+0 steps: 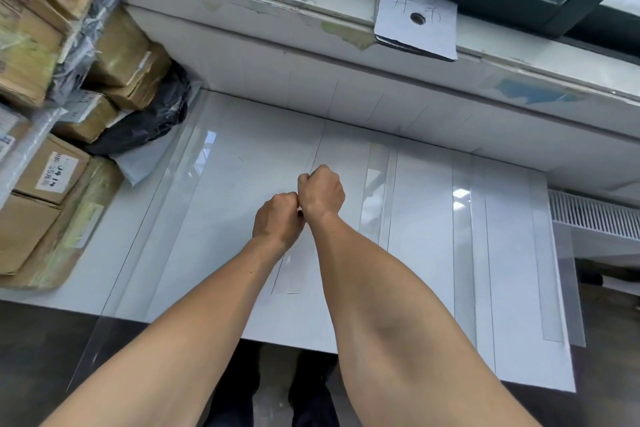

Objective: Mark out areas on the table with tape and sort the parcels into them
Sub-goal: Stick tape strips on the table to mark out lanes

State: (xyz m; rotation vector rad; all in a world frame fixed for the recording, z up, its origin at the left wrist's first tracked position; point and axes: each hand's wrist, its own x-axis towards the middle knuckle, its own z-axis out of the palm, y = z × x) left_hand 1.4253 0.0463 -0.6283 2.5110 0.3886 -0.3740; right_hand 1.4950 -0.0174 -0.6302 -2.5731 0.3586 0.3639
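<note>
Both of my hands meet as fists over the middle of the white table point(242, 184). My left hand point(278, 217) and my right hand point(320, 191) have their fingers curled tight, knuckle to knuckle, pinching a strip of clear tape point(282, 274) that runs from under them toward the front edge. A small pale bit shows between the fists. Other clear tape strips point(377, 191) lie front to back across the table. The parcels point(52, 177) are stacked at the left: brown cardboard boxes, a black plastic bag point(149, 121) and clear-wrapped packs.
A white wall ledge and a dark window frame run along the back, with a piece of white card point(415, 22) propped on the ledge. A radiator grille point(595, 215) sits past the table's right end. Dark floor and my legs show below the front edge.
</note>
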